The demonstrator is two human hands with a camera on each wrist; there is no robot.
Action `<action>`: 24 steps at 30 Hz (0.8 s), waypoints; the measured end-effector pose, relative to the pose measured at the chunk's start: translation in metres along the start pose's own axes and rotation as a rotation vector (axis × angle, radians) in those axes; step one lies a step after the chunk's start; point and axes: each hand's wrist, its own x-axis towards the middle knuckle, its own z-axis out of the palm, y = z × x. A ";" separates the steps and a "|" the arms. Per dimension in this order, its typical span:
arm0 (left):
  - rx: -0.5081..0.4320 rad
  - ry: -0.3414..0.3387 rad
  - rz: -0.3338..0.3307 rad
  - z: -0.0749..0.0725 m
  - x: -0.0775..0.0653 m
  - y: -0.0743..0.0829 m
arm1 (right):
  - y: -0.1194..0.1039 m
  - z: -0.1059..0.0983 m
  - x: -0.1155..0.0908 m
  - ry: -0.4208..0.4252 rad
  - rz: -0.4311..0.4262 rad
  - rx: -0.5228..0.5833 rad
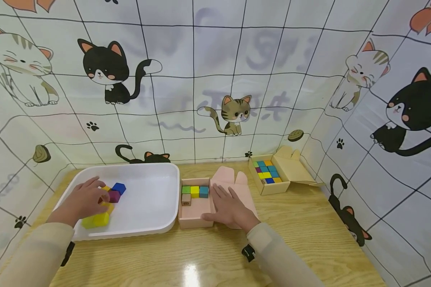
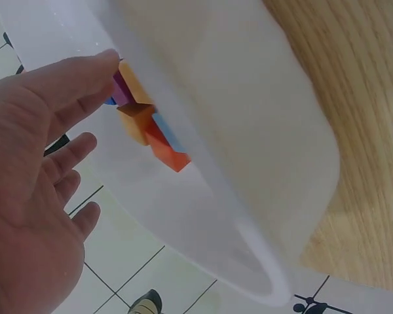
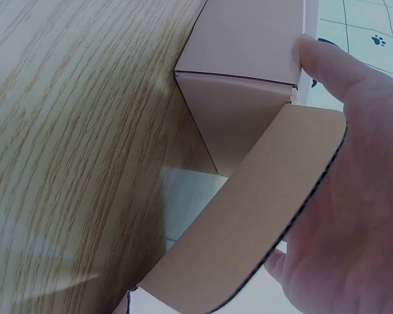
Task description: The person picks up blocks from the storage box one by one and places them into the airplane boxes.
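Note:
My left hand (image 1: 84, 199) is over the white tray (image 1: 151, 199), its fingers loosely bent, with nothing seen between them. Its fingertips are close over cube blocks: a purple block (image 1: 114, 196), a blue block (image 1: 119, 188) and yellow blocks (image 1: 101, 219). In the left wrist view, an orange-red block (image 2: 167, 149) also shows beyond the fingers. My right hand (image 1: 230, 207) rests with straight fingers on the open lid of a pink cardboard box (image 1: 197, 222), thumb at its rim. Inside that box are a green block (image 1: 186, 190), yellow block (image 1: 195, 191), blue block (image 1: 203, 191) and plain wooden block (image 1: 186, 199).
A second, cream-coloured box (image 1: 274, 189) holding several coloured blocks stands at the back right, its lid (image 1: 296, 169) folded out to the right. The wooden tabletop (image 1: 215, 259) is bordered by cat-patterned cloth walls (image 1: 186, 91).

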 end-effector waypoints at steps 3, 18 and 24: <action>0.021 -0.002 -0.015 0.003 -0.001 -0.001 | 0.000 0.000 0.000 0.000 0.002 -0.002; 0.080 -0.009 -0.020 0.013 0.004 -0.001 | 0.002 0.001 0.002 0.003 0.000 0.009; 0.105 -0.025 -0.017 0.015 0.005 -0.001 | 0.002 0.002 0.002 0.001 0.007 -0.013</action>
